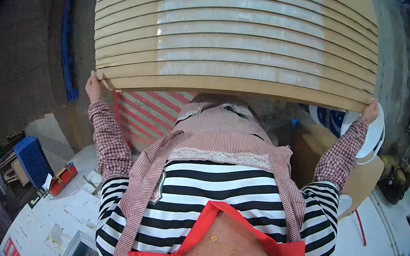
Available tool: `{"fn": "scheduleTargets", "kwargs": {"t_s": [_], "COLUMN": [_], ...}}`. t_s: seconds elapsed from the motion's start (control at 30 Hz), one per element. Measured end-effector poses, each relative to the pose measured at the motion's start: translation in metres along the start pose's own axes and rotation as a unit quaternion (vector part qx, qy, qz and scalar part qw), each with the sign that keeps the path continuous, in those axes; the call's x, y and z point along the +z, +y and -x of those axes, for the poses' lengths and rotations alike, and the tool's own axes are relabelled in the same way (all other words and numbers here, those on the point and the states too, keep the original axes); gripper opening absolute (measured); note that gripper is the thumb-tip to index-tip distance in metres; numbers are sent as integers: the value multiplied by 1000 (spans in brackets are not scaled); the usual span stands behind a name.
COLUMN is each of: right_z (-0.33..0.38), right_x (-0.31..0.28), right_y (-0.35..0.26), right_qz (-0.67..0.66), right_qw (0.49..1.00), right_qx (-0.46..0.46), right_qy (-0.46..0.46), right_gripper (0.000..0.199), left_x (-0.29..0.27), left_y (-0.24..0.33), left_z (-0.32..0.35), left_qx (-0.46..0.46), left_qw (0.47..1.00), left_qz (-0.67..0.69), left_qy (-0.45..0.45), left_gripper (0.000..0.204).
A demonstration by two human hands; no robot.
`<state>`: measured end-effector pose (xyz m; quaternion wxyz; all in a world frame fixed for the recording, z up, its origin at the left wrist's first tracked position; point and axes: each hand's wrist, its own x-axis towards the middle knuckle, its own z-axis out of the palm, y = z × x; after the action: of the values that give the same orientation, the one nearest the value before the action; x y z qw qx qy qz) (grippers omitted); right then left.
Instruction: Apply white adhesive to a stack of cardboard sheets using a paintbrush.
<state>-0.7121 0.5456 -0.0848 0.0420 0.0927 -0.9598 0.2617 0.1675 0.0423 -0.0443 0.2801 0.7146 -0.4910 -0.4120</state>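
Note:
Overlapping brown cardboard sheets (128,42) lie fanned out in front of me, each set back from the one nearer. A whitish, wet-looking band (241,44), like glue, runs across their middle. My left hand (94,85) pinches the left corner of the nearest sheet (236,84). At the opposite corner, my right hand (370,112) has its fingers closed on the same sheet's edge. That near edge hangs level in front of my apron. The undersides of the sheets are hidden.
A white bucket (374,133) stands beside my right forearm, by a brown board (315,146). Red-striped floor marking (148,111) shows below the sheets. On the left are a tall dark stack (26,44), a blue crate (32,159) and a red item (62,180) on a white table (45,221).

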Motion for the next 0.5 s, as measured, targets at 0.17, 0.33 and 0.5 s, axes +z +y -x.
{"fn": "scheduleTargets", "kwargs": {"t_s": [0.17, 0.33, 0.5], "right_z": [30, 31, 37], "right_x": [15, 20, 34], "right_y": [-23, -40, -44], "right_qz": [-62, -335, -179], "right_qw": [991, 921, 969], "right_qx": [18, 98, 109], "right_qy": [115, 172, 131], "right_gripper": [43, 46, 46], "left_x": [26, 37, 66], "left_y": [1, 29, 40], "left_z": [-9, 5, 5], "left_qx": [51, 52, 20], "left_qw": [983, 946, 936], "left_qz": [30, 182, 161], "left_qy": [173, 262, 312], "left_gripper": [40, 45, 52]}}
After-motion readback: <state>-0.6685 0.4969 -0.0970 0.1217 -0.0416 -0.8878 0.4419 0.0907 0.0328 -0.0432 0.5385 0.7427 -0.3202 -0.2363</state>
